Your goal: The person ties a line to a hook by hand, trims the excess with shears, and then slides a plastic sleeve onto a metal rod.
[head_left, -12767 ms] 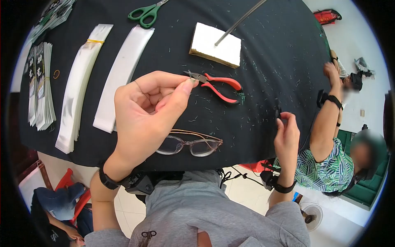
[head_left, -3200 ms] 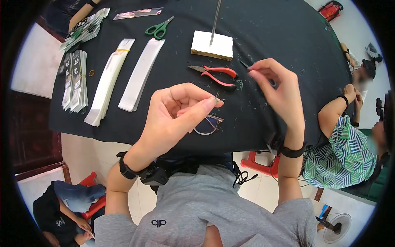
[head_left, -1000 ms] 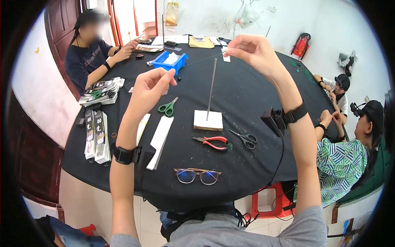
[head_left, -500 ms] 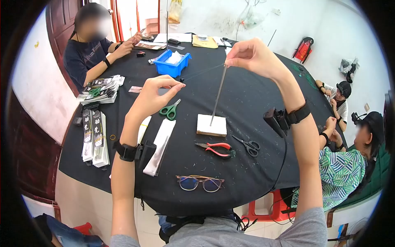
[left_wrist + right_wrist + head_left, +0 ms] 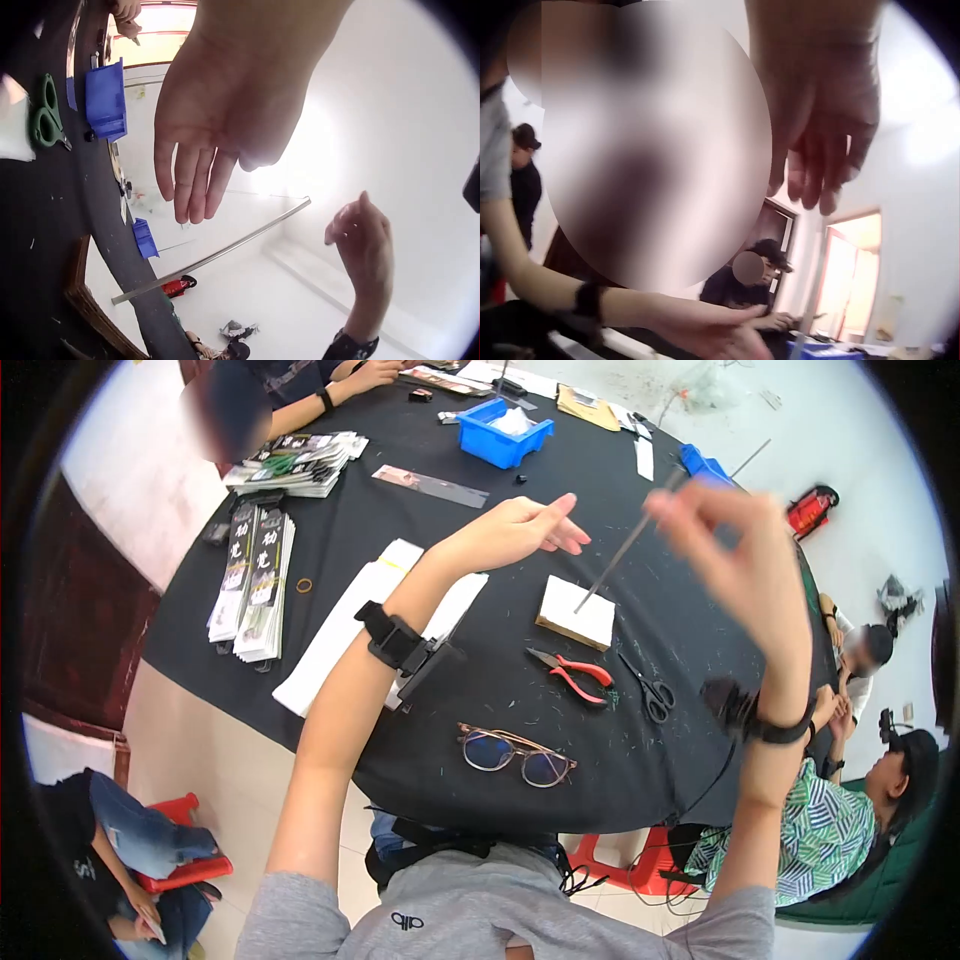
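My left hand [image 5: 525, 530] hovers over the table left of the metal rod [image 5: 625, 555], its fingers straight in the left wrist view. The rod stands tilted in the view, rising from a white-topped block [image 5: 575, 615]. Blurred by motion, my right hand [image 5: 735, 550] is right of the rod's upper end. In the left wrist view, a gap shows between the right hand [image 5: 364, 244] and the rod's tip. A thin thread [image 5: 274, 196] runs left from that tip. The right wrist view shows the right hand's fingers [image 5: 814, 169] hanging loosely, with nothing visible in them.
Red-handled pliers [image 5: 575, 675], black scissors [image 5: 655, 695] and glasses [image 5: 515, 755] lie on the black cloth [image 5: 420, 790]. White strips [image 5: 335, 645] and printed packets [image 5: 265, 585] are at left. A blue bin [image 5: 505, 440] stands at the back. Other people sit around the table.
The black scissors, earlier in my right hand, now lie on the table. The thread was stretched between both pinching hands and brought to the rod's top; both hands have since loosened.
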